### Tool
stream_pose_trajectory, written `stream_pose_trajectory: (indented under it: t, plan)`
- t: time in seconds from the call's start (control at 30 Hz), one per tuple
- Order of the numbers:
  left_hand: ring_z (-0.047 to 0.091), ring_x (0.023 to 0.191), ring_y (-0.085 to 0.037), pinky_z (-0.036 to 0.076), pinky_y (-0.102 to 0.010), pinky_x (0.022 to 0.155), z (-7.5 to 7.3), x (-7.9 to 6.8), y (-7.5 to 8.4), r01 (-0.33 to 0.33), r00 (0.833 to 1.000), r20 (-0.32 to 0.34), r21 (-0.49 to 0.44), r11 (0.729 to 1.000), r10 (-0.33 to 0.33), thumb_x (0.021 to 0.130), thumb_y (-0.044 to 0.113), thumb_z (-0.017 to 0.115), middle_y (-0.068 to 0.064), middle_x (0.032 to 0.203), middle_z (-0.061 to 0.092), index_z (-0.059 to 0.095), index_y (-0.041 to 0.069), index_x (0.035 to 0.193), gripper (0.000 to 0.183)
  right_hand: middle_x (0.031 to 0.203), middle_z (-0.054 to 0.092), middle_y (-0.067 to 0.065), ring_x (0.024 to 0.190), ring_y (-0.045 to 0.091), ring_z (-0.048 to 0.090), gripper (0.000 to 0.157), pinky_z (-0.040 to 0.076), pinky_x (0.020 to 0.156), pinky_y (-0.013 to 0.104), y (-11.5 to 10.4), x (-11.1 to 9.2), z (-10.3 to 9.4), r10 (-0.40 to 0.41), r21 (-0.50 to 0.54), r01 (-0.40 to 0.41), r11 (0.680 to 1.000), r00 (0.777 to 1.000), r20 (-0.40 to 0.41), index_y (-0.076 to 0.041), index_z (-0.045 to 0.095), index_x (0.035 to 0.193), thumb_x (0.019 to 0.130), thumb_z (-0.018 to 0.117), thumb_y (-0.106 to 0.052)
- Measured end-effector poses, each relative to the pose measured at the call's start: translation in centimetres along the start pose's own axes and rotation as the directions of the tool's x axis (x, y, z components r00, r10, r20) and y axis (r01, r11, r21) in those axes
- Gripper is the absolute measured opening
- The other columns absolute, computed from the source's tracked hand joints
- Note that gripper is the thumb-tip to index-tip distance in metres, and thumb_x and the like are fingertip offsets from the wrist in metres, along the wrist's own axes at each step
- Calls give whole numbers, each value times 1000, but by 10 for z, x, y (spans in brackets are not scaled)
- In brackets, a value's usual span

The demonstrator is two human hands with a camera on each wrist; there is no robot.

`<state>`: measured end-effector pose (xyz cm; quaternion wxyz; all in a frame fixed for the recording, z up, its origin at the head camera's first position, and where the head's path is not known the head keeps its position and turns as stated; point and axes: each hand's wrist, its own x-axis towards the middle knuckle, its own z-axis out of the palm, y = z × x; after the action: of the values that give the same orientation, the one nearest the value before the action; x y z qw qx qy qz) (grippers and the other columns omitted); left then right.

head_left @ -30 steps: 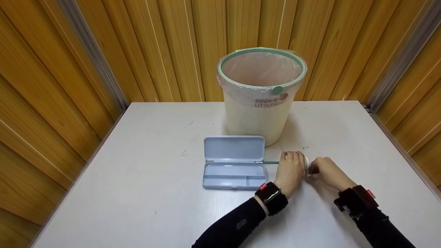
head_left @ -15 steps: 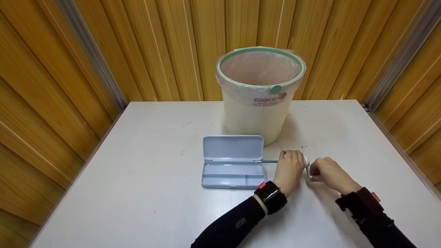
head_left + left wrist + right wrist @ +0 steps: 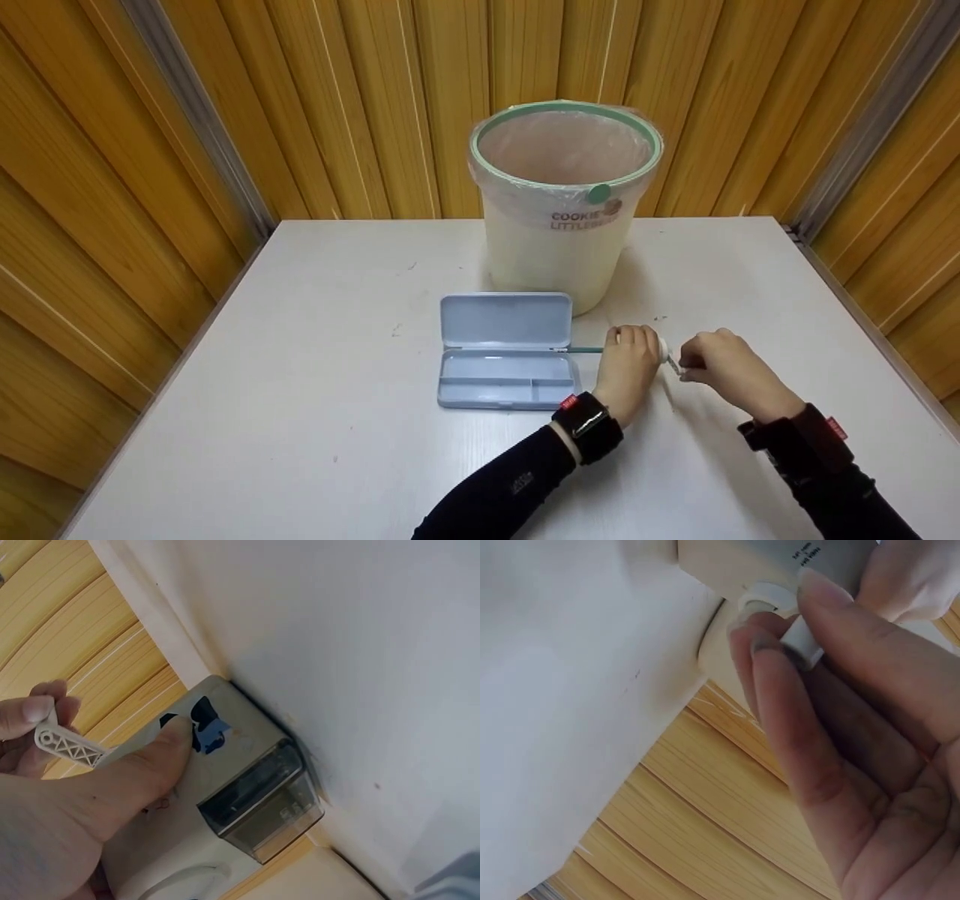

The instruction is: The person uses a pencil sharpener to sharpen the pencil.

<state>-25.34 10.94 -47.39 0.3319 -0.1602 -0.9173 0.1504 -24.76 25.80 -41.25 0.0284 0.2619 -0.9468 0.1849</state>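
Observation:
My left hand point(image 3: 628, 367) grips a beige crank pencil sharpener point(image 3: 176, 832), its thumb lying over a dark blue sticker. A clear shavings drawer point(image 3: 270, 802) shows on the sharpener's side. From under the left hand a thin green pencil point(image 3: 586, 349) juts left, its end by the hinge of the pencil case; its other end is hidden. To the right, my right hand point(image 3: 731, 375) pinches the knob point(image 3: 802, 643) of the white crank point(image 3: 71, 748) between thumb and fingers. In the head view the crank slants down and right from the sharpener.
A pale blue pencil case point(image 3: 506, 367) lies open, with divided compartments, left of the hands. Behind it a cream bin point(image 3: 555, 255) with a green rim and clear liner stands on the white table point(image 3: 300, 360). Wood-look panels point(image 3: 375, 112) enclose the back and sides.
My right hand has swung a little right with the crank knob, so the crank arm now points down and right. The left hand keeps its grip, and the pencil stays in line with it.

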Motion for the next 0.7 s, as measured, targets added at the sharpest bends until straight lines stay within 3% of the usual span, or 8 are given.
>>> stream_pose_trajectory:
  t: [0.4, 0.7]
  plan:
    - [59, 87, -3, 47, -20, 83, 3, -2, 2, 24, 998, -66, 15, 1000, -23, 96, 26, 48, 12, 90, 65, 63, 21, 103, 18, 63, 66, 0, 59, 10, 53, 14, 41, 55, 26, -3, 14, -11, 3, -60, -11, 998, 993, -121, -8, 68, 66, 71, 80, -2]
    - [60, 89, -4, 48, -20, 86, 4, -1, 1, 2, 999, -33, 16, 1000, -2, 96, 27, 48, 12, 93, 66, 63, 20, 107, 20, 65, 68, 9, 58, 22, 60, 14, 46, 56, 36, -4, 27, -8, -10, -124, -16, 992, 977, -212, -3, 67, 65, 72, 78, 1]
